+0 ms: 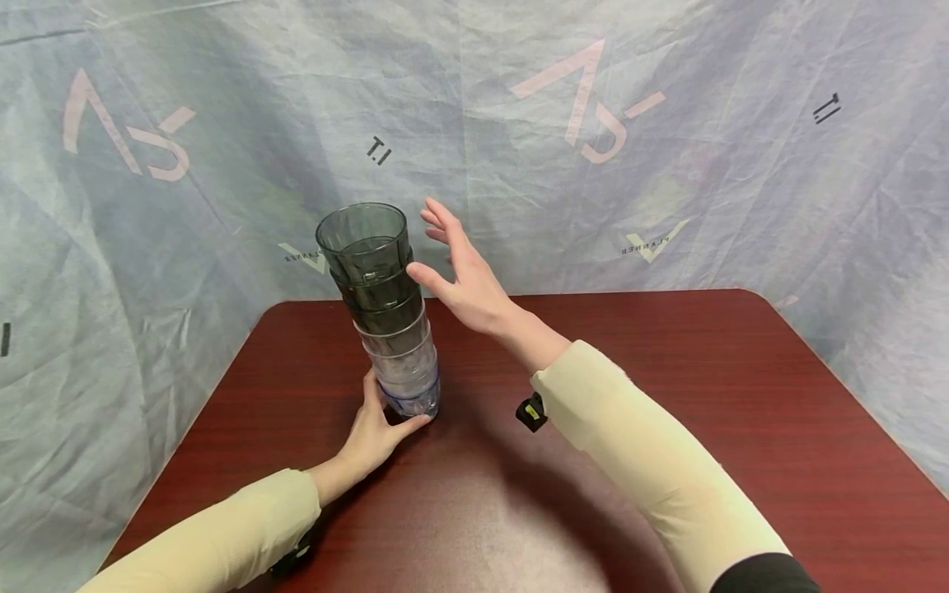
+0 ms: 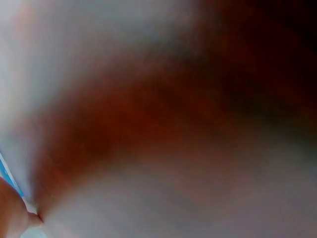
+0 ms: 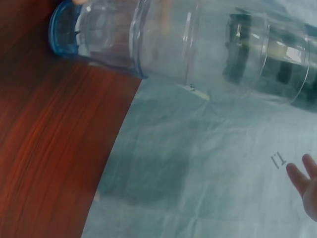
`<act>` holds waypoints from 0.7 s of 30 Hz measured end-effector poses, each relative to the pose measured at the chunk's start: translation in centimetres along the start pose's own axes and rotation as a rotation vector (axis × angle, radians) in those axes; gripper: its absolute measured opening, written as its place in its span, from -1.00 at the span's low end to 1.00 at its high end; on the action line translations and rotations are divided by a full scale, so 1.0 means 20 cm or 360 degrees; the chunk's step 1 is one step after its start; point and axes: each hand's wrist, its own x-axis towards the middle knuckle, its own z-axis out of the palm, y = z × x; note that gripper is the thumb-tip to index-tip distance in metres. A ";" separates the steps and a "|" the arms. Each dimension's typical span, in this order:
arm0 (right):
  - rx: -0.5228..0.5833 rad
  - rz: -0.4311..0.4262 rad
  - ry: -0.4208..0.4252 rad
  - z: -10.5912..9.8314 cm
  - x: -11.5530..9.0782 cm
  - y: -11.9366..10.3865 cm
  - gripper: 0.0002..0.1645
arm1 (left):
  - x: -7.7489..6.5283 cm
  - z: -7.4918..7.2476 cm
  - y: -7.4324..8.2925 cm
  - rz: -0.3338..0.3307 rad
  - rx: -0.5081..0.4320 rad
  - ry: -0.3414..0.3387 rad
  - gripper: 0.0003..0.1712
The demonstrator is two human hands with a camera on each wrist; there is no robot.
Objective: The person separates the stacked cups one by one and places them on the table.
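A tall stack of nested plastic cups stands on the table, leaning slightly left in the head view. Its top cups are smoky dark grey [image 1: 378, 296]; below sit clear cups [image 1: 400, 366] and a blue-tinted bottom cup [image 3: 64, 29]. My left hand [image 1: 374, 432] holds the stack's base, thumb on the near side and fingers on the left. Beside the upper cups, my right hand [image 1: 470, 284] is raised with fingers extended; whether its thumb touches the stack I cannot tell. The left wrist view is mostly blurred, with part of a finger [image 2: 12, 213] in the corner.
The dark red wooden table [image 1: 630, 354] spreads beneath both arms. A pale printed cloth [image 1: 474, 99] hangs close behind it and along the sides. A small black strapped device [image 1: 531, 412] sits under the right wrist.
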 end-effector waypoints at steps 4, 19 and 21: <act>0.0125 -0.0034 -0.0004 0.04 0.03 -0.01 -0.10 | 0.00 0.00 -0.03 -0.0009 -0.0011 -0.0004 0.25; 0.0215 -0.0057 -0.0011 0.17 0.05 -0.07 -0.10 | 0.00 0.00 -0.02 0.0011 -0.0028 -0.0024 0.24; 0.0234 -0.0063 0.0001 0.18 0.06 -0.07 -0.09 | 0.00 0.00 -0.02 0.0006 -0.0027 -0.0027 0.24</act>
